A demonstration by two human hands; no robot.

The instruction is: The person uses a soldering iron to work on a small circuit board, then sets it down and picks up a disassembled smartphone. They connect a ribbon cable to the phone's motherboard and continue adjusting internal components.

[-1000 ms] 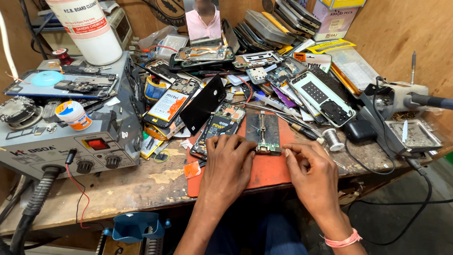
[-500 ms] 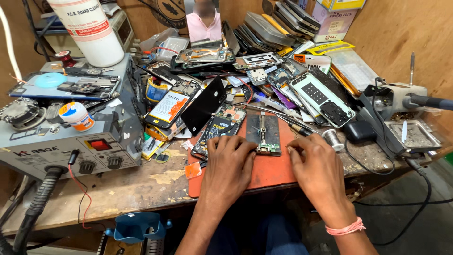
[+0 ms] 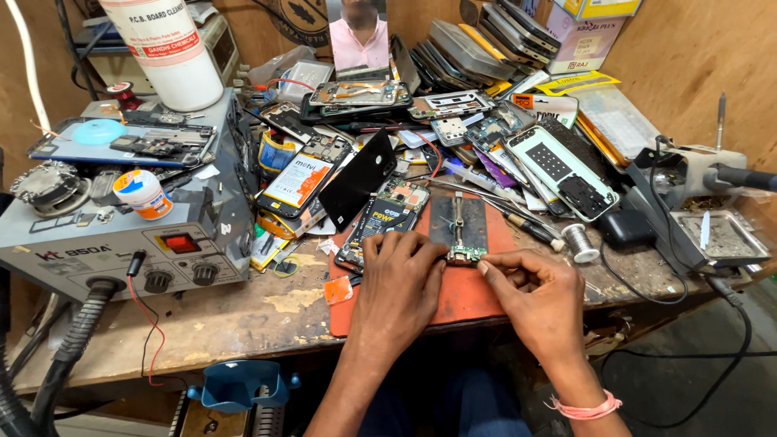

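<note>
Pinching a small green circuit board [image 3: 467,256] between them, left hand [image 3: 398,285] and right hand [image 3: 536,298] keep its long axis crosswise on the red mat [image 3: 473,301].

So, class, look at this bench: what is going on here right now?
A person sits at a cluttered wooden workbench and works with both bare hands over an orange mat. The left hand and right hand meet at a small green circuit board lying on the mat, fingertips touching its ends. An opened phone lies just beside the left hand. A grey rework station, a solder spool and many dismantled phones surround them.
</note>
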